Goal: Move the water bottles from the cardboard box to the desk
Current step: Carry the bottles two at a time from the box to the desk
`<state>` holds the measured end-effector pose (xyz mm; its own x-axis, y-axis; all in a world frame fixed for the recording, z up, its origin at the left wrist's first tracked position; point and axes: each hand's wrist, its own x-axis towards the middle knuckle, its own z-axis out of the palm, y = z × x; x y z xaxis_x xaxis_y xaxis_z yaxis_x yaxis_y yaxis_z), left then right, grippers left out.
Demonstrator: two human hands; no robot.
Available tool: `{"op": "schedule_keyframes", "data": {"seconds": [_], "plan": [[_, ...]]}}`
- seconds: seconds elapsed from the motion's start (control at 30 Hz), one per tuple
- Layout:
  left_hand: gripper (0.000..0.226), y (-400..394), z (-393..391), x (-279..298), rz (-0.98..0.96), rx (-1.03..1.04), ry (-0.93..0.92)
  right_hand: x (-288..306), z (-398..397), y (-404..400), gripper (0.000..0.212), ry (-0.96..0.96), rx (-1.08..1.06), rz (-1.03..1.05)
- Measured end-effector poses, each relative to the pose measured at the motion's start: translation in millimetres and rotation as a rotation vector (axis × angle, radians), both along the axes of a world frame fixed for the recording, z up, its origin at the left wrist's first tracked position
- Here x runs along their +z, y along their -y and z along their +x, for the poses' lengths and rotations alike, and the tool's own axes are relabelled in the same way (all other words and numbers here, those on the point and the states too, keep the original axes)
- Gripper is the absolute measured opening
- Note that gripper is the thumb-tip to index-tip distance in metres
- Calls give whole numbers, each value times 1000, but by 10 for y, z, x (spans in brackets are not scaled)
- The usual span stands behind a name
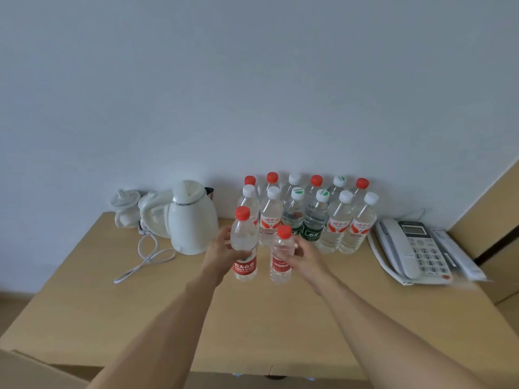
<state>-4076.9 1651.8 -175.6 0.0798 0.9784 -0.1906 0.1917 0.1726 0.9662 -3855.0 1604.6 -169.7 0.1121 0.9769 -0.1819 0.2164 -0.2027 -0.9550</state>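
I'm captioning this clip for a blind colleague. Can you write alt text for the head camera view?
A person's left hand and right hand each hold a red-capped water bottle, left bottle and right bottle, above a wooden desk. Behind stand two rows of bottles against the wall, a white kettle to their left, a telephone to their right.

A light wooden desk (pixel 84 318) stands by the wall. A white kettle (pixel 192 217) sits on it. Right of the kettle stand two rows of water bottles (pixel 309 217). Farther right of the kettle lies a white phone (pixel 411 249). Left of the kettle lies a white cord (pixel 144 258).
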Motion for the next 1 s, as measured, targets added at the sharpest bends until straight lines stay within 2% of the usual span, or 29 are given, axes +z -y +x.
{"op": "schedule_keyframes", "data": {"seconds": [0.2, 0.33, 0.67, 0.83, 1.0], "plan": [[61, -82, 24, -13, 72, -24, -83, -13, -31, -109, 44, 60, 1, 28], [62, -93, 15, -93, 80, -14, -119, -11, -41, -190, 55, 128, 28, 36], [64, -39, 26, -160, 170, 10, -326, -196, -15, -233, 61, 85, 10, 5], [48, -53, 12, -177, 149, 23, -409, -202, -35, -308, 52, 149, 9, 21], [46, -116, 17, -162, 143, 12, -411, -219, -132, -397, 50, 213, 4, 87]]}}
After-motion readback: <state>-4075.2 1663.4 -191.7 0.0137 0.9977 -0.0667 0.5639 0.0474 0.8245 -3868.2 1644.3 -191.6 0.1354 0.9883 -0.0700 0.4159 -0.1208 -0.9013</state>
